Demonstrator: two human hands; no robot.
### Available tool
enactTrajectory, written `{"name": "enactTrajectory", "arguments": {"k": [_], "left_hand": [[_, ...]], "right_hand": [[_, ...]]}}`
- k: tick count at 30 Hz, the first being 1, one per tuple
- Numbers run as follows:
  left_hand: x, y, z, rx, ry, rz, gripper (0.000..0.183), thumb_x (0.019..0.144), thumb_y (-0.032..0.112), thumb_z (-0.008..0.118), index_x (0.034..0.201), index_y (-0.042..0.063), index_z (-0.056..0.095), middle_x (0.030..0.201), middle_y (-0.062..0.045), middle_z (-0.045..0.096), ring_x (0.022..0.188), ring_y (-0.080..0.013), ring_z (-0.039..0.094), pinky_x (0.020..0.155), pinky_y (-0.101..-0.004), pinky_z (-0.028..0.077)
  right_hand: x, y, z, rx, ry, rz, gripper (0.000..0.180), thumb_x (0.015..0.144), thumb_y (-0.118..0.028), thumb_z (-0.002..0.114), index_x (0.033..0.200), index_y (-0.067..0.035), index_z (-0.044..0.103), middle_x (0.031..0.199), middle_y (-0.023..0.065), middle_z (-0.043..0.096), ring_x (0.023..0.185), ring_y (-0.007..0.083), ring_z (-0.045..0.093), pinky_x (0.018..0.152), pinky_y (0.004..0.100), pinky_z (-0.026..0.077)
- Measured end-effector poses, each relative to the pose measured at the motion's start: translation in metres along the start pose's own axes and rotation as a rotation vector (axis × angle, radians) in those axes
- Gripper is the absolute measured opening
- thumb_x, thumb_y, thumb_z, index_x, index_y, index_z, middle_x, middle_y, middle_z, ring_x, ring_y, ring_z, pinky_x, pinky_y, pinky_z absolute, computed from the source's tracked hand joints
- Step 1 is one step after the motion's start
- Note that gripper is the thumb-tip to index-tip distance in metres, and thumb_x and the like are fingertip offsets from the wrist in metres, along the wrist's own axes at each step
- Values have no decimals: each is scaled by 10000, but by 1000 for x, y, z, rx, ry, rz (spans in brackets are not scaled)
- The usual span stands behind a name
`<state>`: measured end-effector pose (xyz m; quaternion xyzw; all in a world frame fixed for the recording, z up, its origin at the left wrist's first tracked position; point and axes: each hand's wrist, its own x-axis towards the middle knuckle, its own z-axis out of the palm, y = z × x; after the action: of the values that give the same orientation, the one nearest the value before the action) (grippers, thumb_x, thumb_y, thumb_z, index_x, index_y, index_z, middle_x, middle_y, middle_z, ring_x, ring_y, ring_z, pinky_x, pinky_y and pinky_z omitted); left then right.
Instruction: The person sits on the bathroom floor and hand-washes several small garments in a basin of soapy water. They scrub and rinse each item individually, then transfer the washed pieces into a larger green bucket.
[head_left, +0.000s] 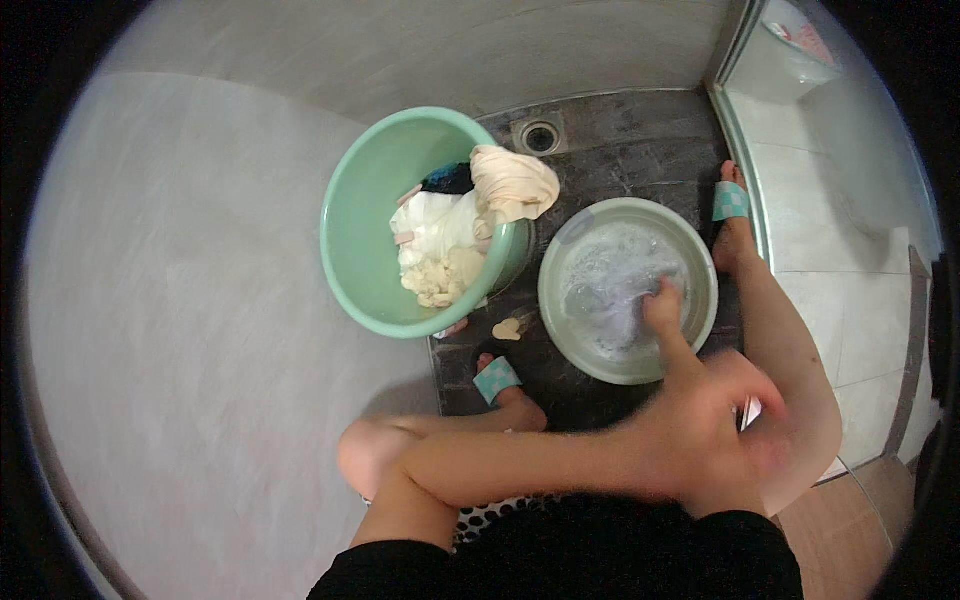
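Observation:
My right hand (664, 309) reaches down into a pale green round basin (551, 330) of sudsy water. Its fingertips are in the suds, over a pale lavender mass (622, 296) that looks like wet cloth; its grip on it is unclear. My left arm crosses in front of my body, and my left hand (754, 420), blurred, is at my right forearm near the right knee. Whether it grips the forearm cannot be told. To the left stands a larger mint green tub (352, 180) holding white cloth (439, 229) and dark blue cloth (448, 178). A cream cloth (514, 180) hangs over its rim.
A floor drain (540, 137) lies behind the basin in the dark tiled floor. My feet in checkered slippers (496, 381) flank the basin. A glass partition's metal frame (750, 187) runs along the right, with a bin (787, 60) beyond it. Grey walls stand behind and left.

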<state>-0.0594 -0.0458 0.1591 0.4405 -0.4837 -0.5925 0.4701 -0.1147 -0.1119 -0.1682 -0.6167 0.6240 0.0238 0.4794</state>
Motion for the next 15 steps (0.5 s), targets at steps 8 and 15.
{"name": "enactTrajectory", "arguments": {"k": [8, 15], "left_hand": [[-7, -217, -105, -737, 669, -1024, 721, 759, 511, 494, 1254, 38, 267, 1195, -131, 390, 1079, -269, 409, 874, -423, 356], [-20, -271, -124, -1213, 432, -821, 436, 805, 459, 479, 943, 47, 518, 822, -49, 542, 635, -165, 513, 542, -284, 434]], "right_hand": [[-68, -52, 8, 505, -174, -249, 192, 630, -121, 579, 776, -6, 536, 660, 71, 542, 615, 151, 498, 578, 298, 413], [-193, -127, -18, 119, -40, -738, 177, 642, -185, 563, 781, -96, 502, 596, 134, 545, 592, 338, 554, 525, 425, 433]]}}
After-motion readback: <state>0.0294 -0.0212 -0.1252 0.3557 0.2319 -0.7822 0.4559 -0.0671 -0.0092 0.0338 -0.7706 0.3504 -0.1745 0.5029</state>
